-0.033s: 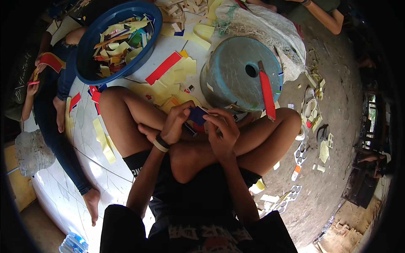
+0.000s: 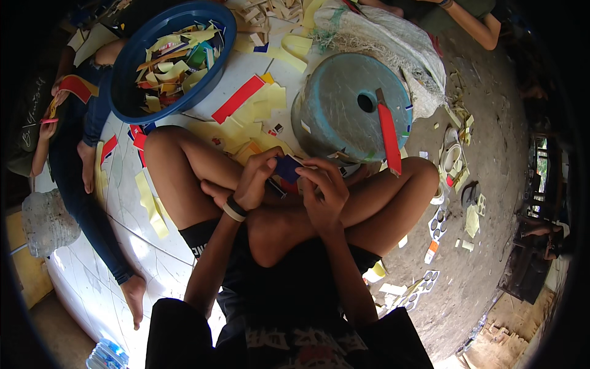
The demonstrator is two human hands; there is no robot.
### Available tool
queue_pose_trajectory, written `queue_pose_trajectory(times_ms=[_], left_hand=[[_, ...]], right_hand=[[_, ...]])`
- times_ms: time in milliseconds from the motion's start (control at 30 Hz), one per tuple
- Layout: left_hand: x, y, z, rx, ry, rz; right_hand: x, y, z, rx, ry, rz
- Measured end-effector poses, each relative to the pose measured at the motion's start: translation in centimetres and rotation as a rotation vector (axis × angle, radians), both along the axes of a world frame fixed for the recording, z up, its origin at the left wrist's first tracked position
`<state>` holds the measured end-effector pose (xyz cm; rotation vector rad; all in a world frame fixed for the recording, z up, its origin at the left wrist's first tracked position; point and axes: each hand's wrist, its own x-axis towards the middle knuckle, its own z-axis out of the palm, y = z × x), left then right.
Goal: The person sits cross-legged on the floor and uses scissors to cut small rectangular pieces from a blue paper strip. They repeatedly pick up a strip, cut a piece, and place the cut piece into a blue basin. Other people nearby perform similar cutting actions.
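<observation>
A small dark blue rectangular piece of sheet [image 2: 287,168] is pinched between my two hands, above my crossed legs. My left hand [image 2: 253,181] grips its left edge with thumb and fingers, a band around the wrist. At the opposite edge, the fingertips of my right hand [image 2: 326,192] close on the piece. Beyond my hands, yellow sheet scraps [image 2: 252,117] lie on the tiles, a red strip [image 2: 238,98] among them. A grey-blue round drum [image 2: 335,86] with a hole in its top stands past my right hand. On it rests a long red piece with a brown end [image 2: 389,138].
A blue basin [image 2: 216,77] full of cut scraps stands at the far left. Another person sits on the left, a hand [image 2: 54,98] holding red and yellow pieces. Behind the drum lies a white woven sack [image 2: 412,55]. Sandals [image 2: 452,157] and punched sheet offcuts [image 2: 424,289] litter the ground at right.
</observation>
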<state>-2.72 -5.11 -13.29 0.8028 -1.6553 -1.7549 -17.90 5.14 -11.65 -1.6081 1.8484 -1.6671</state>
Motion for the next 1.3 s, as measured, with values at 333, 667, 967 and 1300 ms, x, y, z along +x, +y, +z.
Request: queue_pose_trajectory(times_ms=[333,667,967,1300], left_hand=[[0.0,-0.3,-0.5,-0.065,0.012,-0.005],[-0.4,0.5,-0.8,-0.197,0.077,0.367],[-0.5,-0.1,-0.1,-0.450,0.019,0.049],[-0.7,0.1,-0.1,-0.248,0.028,0.055]], right_hand=[[0.1,0.0,-0.3,0.002,-0.003,0.036],[0.1,-0.1,-0.3,0.048,-0.211,0.099],[-1.2,-0.7,-2.2,0.440,-0.900,0.405],[-2.2,-0.5,-2.0,0.437,-1.027,0.391]])
